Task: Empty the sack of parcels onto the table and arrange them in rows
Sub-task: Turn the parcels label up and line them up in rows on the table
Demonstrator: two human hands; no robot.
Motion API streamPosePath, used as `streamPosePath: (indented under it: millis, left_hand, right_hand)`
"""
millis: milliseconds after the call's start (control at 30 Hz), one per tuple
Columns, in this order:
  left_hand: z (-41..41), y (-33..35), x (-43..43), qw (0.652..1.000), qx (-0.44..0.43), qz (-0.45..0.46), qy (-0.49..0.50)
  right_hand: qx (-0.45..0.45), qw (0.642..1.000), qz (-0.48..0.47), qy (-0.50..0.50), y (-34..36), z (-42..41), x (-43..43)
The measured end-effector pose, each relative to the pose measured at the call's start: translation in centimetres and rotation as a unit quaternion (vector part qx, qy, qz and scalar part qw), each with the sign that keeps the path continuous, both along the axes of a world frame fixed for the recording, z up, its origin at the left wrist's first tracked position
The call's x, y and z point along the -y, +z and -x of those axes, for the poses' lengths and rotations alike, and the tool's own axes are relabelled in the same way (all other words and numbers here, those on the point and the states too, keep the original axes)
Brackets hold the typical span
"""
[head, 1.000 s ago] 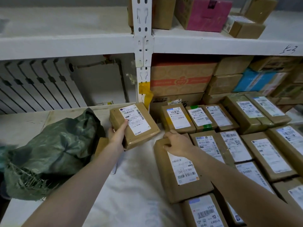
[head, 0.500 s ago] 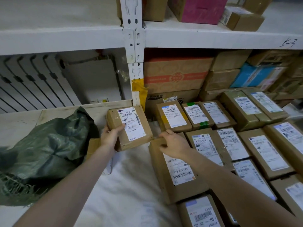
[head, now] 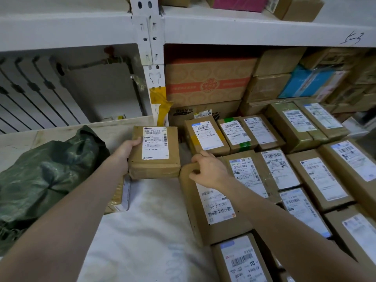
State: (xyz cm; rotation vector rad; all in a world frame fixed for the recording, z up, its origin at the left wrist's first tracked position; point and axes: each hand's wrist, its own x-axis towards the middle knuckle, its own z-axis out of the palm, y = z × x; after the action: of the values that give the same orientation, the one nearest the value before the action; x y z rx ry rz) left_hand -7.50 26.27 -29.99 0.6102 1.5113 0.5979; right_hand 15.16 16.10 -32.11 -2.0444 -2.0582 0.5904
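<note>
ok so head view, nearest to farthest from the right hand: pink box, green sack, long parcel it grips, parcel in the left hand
1. long parcel, gripped by the right hand
2. parcel in the left hand, just left
3. green sack, far left
4. pink box, top shelf
</note>
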Motion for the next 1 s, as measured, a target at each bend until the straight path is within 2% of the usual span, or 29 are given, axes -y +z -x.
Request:
streamPosePath:
  millis: [233,367,500,567,633,700,767,833,933,1000]
  left_hand:
    - [-1.3,-0.9,-1.2,0.999,-0.001,0.012,0.03]
    - [-1.7,-2.2,-0.9,0.998,0.006,0.021,0.052]
    - [-3.9,-3.8,0.7,0.998,0.056,0.02,0.019]
    - [-5.0,-4.3,0.7,0.999,0.048,0.005,0.009]
    - [-5.5,-5.3,0.1,1.0,0.002,-0.016,-0.006]
    - [-6.0,-6.0,0.2,0.997,-0.066,-0.029,-0.039]
    - [-6.2,-6.1,1.1,0.975,-0.184,-0.095,-0.083]
    - [-6.0,-5.8,2.5,0.933,-0.291,-0.19,-0.092]
    - [-4.2,-4.5,5.0,0.86,-0.399,-0.31,-0.068]
    - [-2.2,-4.3,5.9,0.808,-0.502,-0.289,-0.106]
  right_hand:
    - [0.001,0.999,-0.036,-0.015,-0.2,0.0,0.5]
    - [-0.008,1.0,-0.022,-0.005,-0.8,0.8,0.8]
    - [-0.044,0.997,-0.023,-0.057,-0.9,1.0,0.9]
    - [-0.066,0.993,-0.037,-0.089,-0.8,0.7,1.2]
    - [-0.062,0.992,-0.056,-0.09,-0.7,0.5,1.3]
    - [-0.024,0.997,-0.062,-0.04,-0.9,0.4,1.3]
    - [0.03,0.998,-0.043,0.027,-1.2,0.7,1.1]
    - [0.074,0.996,-0.011,0.047,-1.3,1.1,0.8]
    - [0.105,0.994,0.007,0.027,-1.2,1.9,0.3]
    - [0.118,0.993,0.015,0.017,-1.0,2.1,0.1]
